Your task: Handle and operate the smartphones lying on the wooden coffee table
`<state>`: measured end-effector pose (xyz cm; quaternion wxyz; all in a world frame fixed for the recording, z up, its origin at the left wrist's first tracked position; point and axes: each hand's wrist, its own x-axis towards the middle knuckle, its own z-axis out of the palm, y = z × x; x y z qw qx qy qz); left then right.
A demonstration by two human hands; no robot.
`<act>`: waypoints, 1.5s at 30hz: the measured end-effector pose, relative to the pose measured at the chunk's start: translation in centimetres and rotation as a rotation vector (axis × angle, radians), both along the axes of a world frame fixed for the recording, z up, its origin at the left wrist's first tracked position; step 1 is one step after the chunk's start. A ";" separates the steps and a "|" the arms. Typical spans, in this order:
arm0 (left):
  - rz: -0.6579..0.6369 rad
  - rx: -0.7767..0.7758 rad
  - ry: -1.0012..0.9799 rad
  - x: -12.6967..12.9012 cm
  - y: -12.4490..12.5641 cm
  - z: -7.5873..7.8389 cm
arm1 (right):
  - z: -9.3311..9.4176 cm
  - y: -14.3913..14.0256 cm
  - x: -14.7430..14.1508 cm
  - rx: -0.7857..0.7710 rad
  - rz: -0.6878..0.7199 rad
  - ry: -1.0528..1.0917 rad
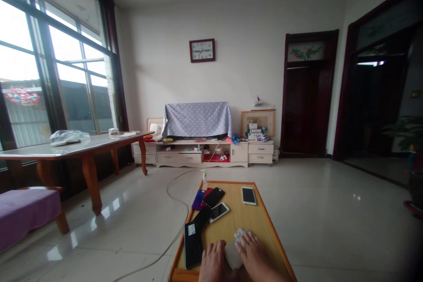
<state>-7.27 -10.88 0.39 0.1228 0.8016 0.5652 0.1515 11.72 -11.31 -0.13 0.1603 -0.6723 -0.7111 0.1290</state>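
Both my hands rest at the near end of a low wooden table (264, 224). My left hand (214, 261) holds down a light phone (232, 254) lying flat on the tabletop. My right hand (254, 253) presses a crumpled white cloth (238, 234) against the far end of that phone. Several other phones lie on the table: a dark one (192, 245) by the left edge, a black one (202, 218), a white one (218, 212), a black one (213, 197) over a purple one (198, 199), and a white one (248, 195) further back.
A small spray bottle (204, 177) stands at the table's far left corner. A cable (172, 194) runs across the tiled floor on the left. A long table (76, 145) stands by the window, a purple bench (26, 211) lower left, a TV cabinet (201, 152) against the wall.
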 end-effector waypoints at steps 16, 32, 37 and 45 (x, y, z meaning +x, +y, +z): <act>0.033 -0.076 0.038 0.5 -0.5 1.1 | 1.3 1.1 -0.2 0.031 0.113 0.035; 0.019 -0.056 0.043 0.3 -0.5 1.0 | 0.8 0.8 -0.5 0.039 0.099 -0.017; 0.010 -0.090 0.050 -0.1 -0.1 0.5 | -0.1 -1.2 -3.8 -0.009 0.180 0.044; 0.017 -0.078 0.057 0.3 -0.9 1.8 | 0.5 -1.0 -0.3 -0.005 0.040 -0.024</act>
